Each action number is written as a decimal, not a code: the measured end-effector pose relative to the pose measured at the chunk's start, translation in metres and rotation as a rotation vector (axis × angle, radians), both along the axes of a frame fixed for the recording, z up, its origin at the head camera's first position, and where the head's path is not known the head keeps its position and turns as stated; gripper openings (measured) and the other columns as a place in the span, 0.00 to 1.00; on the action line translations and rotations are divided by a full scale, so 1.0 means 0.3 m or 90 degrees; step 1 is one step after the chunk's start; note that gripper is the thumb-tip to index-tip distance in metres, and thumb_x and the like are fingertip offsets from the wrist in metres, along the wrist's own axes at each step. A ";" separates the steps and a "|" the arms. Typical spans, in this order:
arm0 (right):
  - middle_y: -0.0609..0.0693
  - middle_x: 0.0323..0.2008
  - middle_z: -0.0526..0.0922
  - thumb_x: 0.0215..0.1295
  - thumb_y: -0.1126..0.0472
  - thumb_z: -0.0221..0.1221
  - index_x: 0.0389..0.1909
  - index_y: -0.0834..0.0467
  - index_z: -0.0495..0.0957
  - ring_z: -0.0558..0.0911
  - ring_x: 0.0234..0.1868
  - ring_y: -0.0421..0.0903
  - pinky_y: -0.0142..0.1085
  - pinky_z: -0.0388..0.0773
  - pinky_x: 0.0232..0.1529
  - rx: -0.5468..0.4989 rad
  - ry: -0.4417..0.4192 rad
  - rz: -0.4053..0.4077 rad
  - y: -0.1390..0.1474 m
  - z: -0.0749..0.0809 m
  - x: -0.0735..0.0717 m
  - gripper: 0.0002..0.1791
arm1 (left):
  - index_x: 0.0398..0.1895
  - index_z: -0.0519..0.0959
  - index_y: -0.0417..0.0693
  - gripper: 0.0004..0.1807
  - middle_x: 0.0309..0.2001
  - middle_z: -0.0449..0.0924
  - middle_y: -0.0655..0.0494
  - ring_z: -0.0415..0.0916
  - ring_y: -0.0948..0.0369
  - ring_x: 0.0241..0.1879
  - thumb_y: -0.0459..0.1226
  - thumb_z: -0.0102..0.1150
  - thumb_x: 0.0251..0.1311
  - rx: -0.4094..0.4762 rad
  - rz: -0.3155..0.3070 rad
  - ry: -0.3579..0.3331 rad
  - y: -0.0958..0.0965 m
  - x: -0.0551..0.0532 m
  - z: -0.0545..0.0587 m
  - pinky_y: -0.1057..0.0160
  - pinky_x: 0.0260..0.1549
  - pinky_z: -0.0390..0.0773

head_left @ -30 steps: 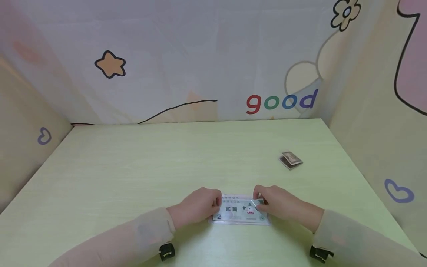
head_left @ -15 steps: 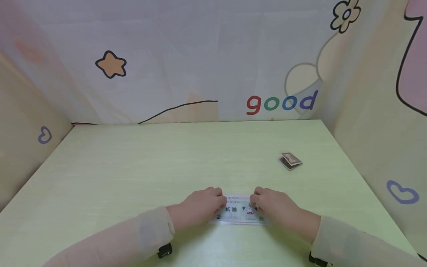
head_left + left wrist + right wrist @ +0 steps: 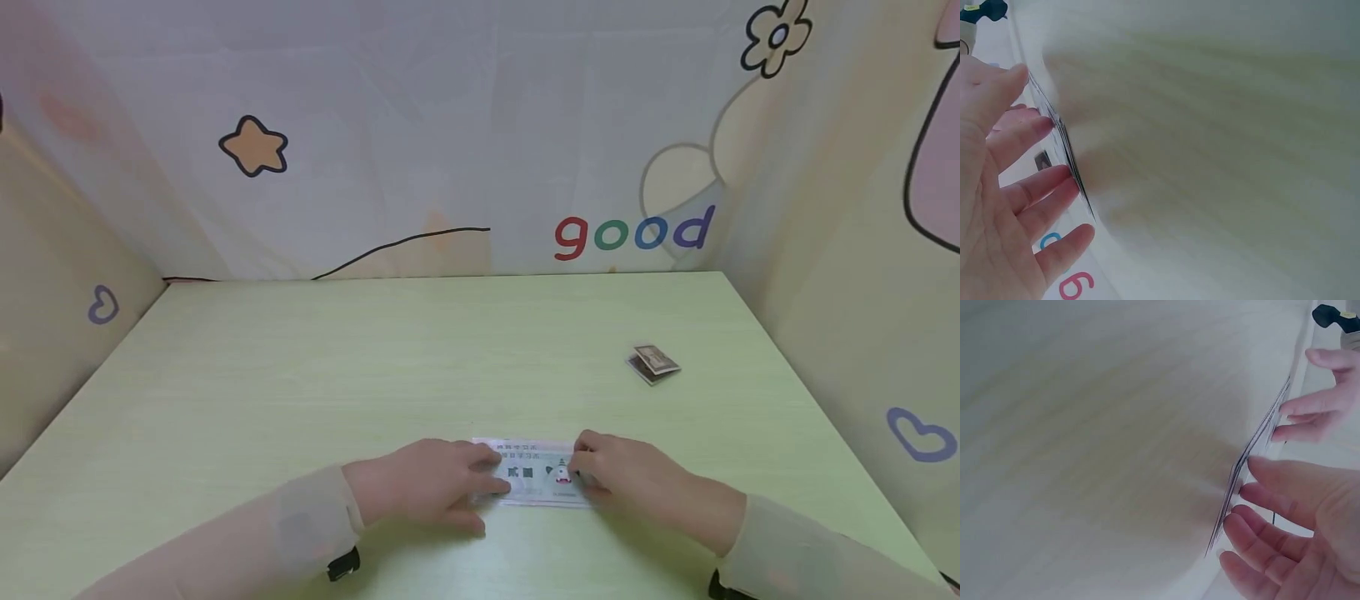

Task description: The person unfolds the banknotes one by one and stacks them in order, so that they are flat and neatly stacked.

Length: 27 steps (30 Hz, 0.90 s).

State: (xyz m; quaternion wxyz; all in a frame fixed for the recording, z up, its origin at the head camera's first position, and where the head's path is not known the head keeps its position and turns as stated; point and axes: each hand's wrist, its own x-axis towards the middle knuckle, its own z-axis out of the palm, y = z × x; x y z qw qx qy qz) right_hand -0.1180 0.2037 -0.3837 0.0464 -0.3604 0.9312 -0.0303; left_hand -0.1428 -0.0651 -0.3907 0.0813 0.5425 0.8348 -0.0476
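A small stack of pale printed play banknotes (image 3: 536, 473) lies on the table near its front, its layered edges (image 3: 1072, 153) visible in the left wrist view. My left hand (image 3: 435, 483) rests at the left end with straight, spread fingers; the fingertips touch the notes. At the right end, my right hand (image 3: 633, 475) has gently bent fingers against the notes. In the right wrist view the right thumb and fingertips (image 3: 1254, 537) meet the stack's edge without wrapping round it. Both hands cover the ends of the notes.
A folded brown note-like paper (image 3: 654, 364) lies on the pale green table (image 3: 337, 358), toward the back right. Printed cloth walls (image 3: 420, 133) stand behind and at both sides of the table.
Both hands first pinched the notes' ends, then moved closer over them. Now the left hand has drawn back left and spread its fingers; the right has shifted slightly right. The notes lie flat.
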 end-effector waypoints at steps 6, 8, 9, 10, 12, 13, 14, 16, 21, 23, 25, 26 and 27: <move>0.48 0.41 0.77 0.53 0.59 0.67 0.39 0.54 0.81 0.76 0.37 0.42 0.37 0.77 0.37 -0.018 -0.067 -0.002 0.034 0.010 -0.006 0.12 | 0.64 0.69 0.61 0.31 0.62 0.65 0.51 0.67 0.55 0.58 0.61 0.46 0.61 0.007 -0.012 0.007 -0.008 0.010 0.000 0.59 0.53 0.70; 0.47 0.42 0.77 0.56 0.59 0.65 0.41 0.53 0.81 0.76 0.38 0.42 0.39 0.77 0.40 -0.040 -0.119 -0.028 0.054 0.018 -0.016 0.11 | 0.63 0.70 0.60 0.31 0.62 0.65 0.51 0.67 0.55 0.58 0.62 0.46 0.61 0.016 -0.015 0.007 -0.009 0.011 0.001 0.58 0.54 0.69; 0.46 0.42 0.77 0.57 0.58 0.64 0.41 0.53 0.81 0.76 0.38 0.42 0.39 0.76 0.40 -0.058 -0.142 -0.046 0.066 0.021 -0.023 0.11 | 0.63 0.70 0.60 0.31 0.61 0.66 0.51 0.66 0.55 0.58 0.62 0.46 0.61 0.020 -0.017 0.009 -0.009 0.010 0.002 0.59 0.54 0.69; 0.45 0.42 0.77 0.58 0.58 0.63 0.42 0.53 0.81 0.76 0.38 0.41 0.39 0.76 0.41 -0.078 -0.159 -0.066 0.080 0.025 -0.031 0.11 | 0.63 0.71 0.60 0.31 0.61 0.66 0.51 0.66 0.55 0.58 0.61 0.46 0.61 0.023 -0.018 0.009 -0.008 0.009 0.002 0.59 0.54 0.68; 0.44 0.41 0.78 0.60 0.59 0.62 0.43 0.54 0.81 0.76 0.38 0.41 0.39 0.76 0.40 -0.121 -0.176 -0.113 0.114 0.031 -0.049 0.11 | 0.62 0.71 0.60 0.30 0.60 0.67 0.51 0.67 0.56 0.57 0.61 0.45 0.61 0.030 -0.020 0.009 -0.007 0.007 0.001 0.59 0.54 0.68; 0.44 0.40 0.78 0.60 0.59 0.61 0.43 0.56 0.80 0.76 0.39 0.41 0.39 0.76 0.40 -0.148 -0.171 -0.131 0.133 0.033 -0.059 0.11 | 0.62 0.71 0.60 0.30 0.60 0.67 0.52 0.67 0.56 0.57 0.61 0.46 0.61 0.031 -0.020 0.009 -0.005 0.006 0.001 0.59 0.54 0.69; 0.44 0.39 0.79 0.60 0.60 0.61 0.43 0.57 0.80 0.77 0.38 0.42 0.39 0.76 0.39 -0.171 -0.160 -0.148 0.153 0.033 -0.071 0.11 | 0.62 0.71 0.60 0.30 0.60 0.68 0.52 0.67 0.56 0.57 0.62 0.46 0.61 0.032 -0.019 0.009 -0.004 0.004 -0.001 0.59 0.54 0.69; 0.46 0.37 0.80 0.61 0.61 0.60 0.44 0.60 0.80 0.78 0.37 0.43 0.39 0.76 0.38 -0.215 -0.134 -0.188 0.191 0.036 -0.094 0.12 | 0.62 0.72 0.61 0.30 0.59 0.68 0.52 0.67 0.57 0.56 0.62 0.46 0.61 0.032 -0.017 0.007 -0.001 0.002 -0.003 0.59 0.54 0.69; 0.59 0.42 0.79 0.62 0.61 0.59 0.49 0.67 0.75 0.77 0.42 0.54 0.49 0.74 0.43 -0.289 -0.083 -0.310 0.276 0.036 -0.151 0.18 | 0.61 0.72 0.61 0.29 0.58 0.69 0.52 0.68 0.56 0.56 0.62 0.47 0.60 0.027 -0.016 0.009 0.004 0.000 -0.005 0.59 0.53 0.70; 0.65 0.47 0.76 0.62 0.60 0.59 0.54 0.70 0.71 0.75 0.46 0.60 0.53 0.71 0.46 -0.290 -0.068 -0.350 0.304 0.029 -0.178 0.23 | 0.61 0.72 0.61 0.29 0.58 0.69 0.52 0.68 0.56 0.56 0.62 0.47 0.60 0.025 -0.019 0.013 0.005 0.000 -0.004 0.60 0.53 0.70; 0.70 0.52 0.71 0.62 0.57 0.59 0.58 0.72 0.65 0.71 0.51 0.65 0.57 0.68 0.48 -0.276 -0.069 -0.379 0.325 0.021 -0.210 0.29 | 0.61 0.73 0.61 0.29 0.58 0.69 0.52 0.68 0.57 0.55 0.62 0.47 0.60 0.025 -0.022 0.019 0.007 -0.001 -0.003 0.60 0.52 0.70; 0.72 0.53 0.69 0.62 0.56 0.59 0.60 0.73 0.63 0.69 0.52 0.66 0.58 0.67 0.49 -0.266 -0.073 -0.387 0.332 0.018 -0.226 0.33 | 0.60 0.73 0.61 0.29 0.57 0.69 0.52 0.69 0.57 0.54 0.61 0.47 0.60 0.025 -0.023 0.019 0.008 -0.003 -0.003 0.61 0.52 0.71; 0.73 0.54 0.67 0.62 0.55 0.59 0.61 0.74 0.60 0.68 0.53 0.67 0.59 0.66 0.51 -0.259 -0.080 -0.392 0.339 0.014 -0.241 0.35 | 0.60 0.73 0.61 0.29 0.57 0.69 0.52 0.69 0.57 0.54 0.61 0.48 0.60 0.026 -0.025 0.020 0.009 -0.003 -0.003 0.61 0.51 0.71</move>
